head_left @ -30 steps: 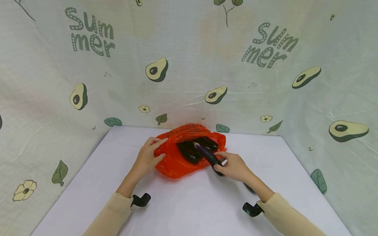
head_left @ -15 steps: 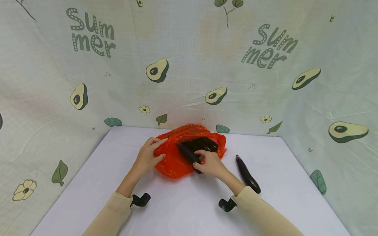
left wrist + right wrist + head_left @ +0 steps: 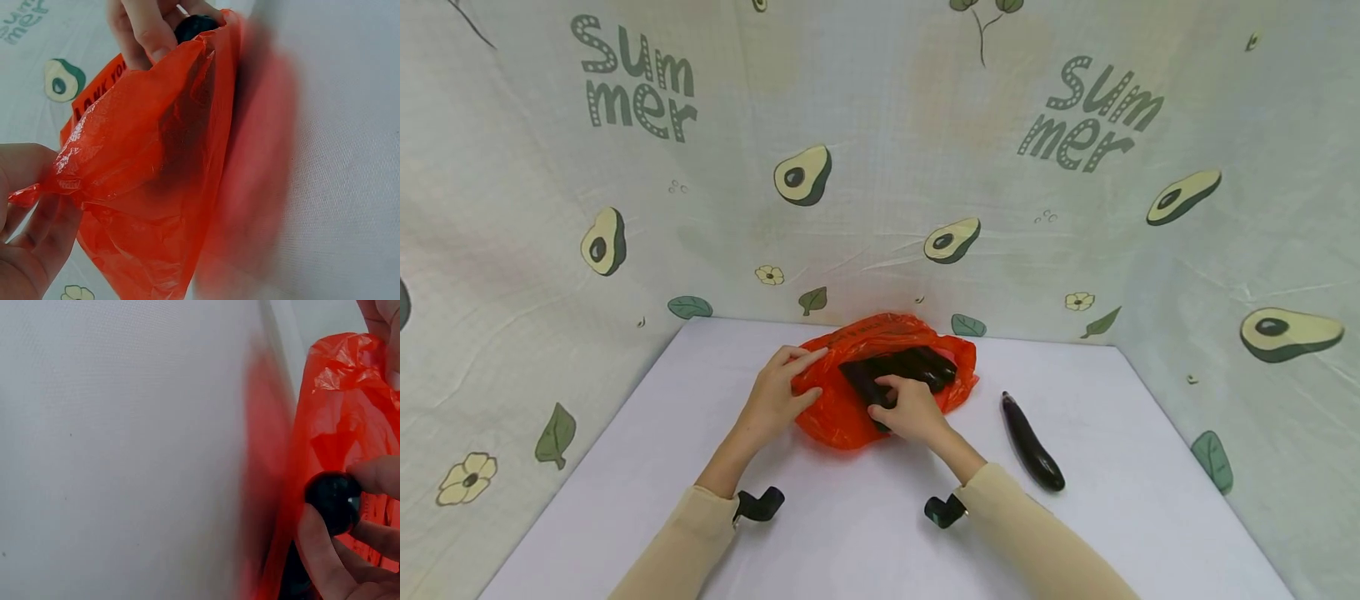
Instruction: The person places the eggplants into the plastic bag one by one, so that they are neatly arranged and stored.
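A red plastic bag (image 3: 829,422) lies with its mouth toward the person. My left hand (image 3: 775,396) pinches a gathered bit of the bag's left side between thumb and fingers, as the left wrist view shows. At the mouth, my right hand (image 3: 913,411) grips the near end of a dark purple eggplant (image 3: 857,377), whose far end points into the bag. In the right wrist view, the eggplant's round glossy end (image 3: 333,501) sits between thumb and fingers. More eggplants (image 3: 921,362) lie inside the bag, to the right of the held one, partly hidden by the hand.
A single eggplant (image 3: 1032,443) lies on the white table (image 3: 850,533), right of the right forearm. Behind the bag stands a cloth backdrop (image 3: 880,125) printed with avocados and lettering; it also rises along both sides of the table.
My right hand has carried the held eggplant leftward, from the bag's right edge into its mouth. The eggplant on the table now shows fully beside the arm. My left hand stays put.
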A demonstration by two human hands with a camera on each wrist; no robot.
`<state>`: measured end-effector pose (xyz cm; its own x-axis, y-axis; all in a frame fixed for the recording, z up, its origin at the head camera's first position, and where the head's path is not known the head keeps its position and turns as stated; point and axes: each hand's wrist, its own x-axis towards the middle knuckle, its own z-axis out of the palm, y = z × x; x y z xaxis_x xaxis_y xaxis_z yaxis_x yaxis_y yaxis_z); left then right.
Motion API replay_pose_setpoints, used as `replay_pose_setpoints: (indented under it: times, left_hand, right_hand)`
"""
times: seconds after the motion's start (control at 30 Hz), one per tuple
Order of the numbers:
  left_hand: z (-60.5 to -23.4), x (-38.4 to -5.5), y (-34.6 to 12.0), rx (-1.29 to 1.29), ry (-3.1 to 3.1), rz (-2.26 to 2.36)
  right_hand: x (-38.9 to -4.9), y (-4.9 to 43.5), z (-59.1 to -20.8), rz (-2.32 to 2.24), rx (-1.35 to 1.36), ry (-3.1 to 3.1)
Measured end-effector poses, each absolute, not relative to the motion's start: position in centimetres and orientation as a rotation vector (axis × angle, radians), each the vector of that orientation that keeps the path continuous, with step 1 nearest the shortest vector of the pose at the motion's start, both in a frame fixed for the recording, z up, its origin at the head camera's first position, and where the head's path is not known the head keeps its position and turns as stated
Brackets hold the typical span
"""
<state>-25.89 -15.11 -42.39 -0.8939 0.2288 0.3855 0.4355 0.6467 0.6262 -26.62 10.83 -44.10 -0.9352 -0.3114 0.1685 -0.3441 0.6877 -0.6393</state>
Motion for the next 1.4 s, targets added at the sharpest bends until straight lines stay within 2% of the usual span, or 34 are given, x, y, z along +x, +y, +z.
replay_pose_setpoints:
  times: [1.4]
  left_hand:
    - [-42.1, -26.0, -15.3, -0.577, -2.596, -1.083]
  right_hand:
    - [-26.2, 8.0, -46.6, 0.927, 0.392, -2.794]
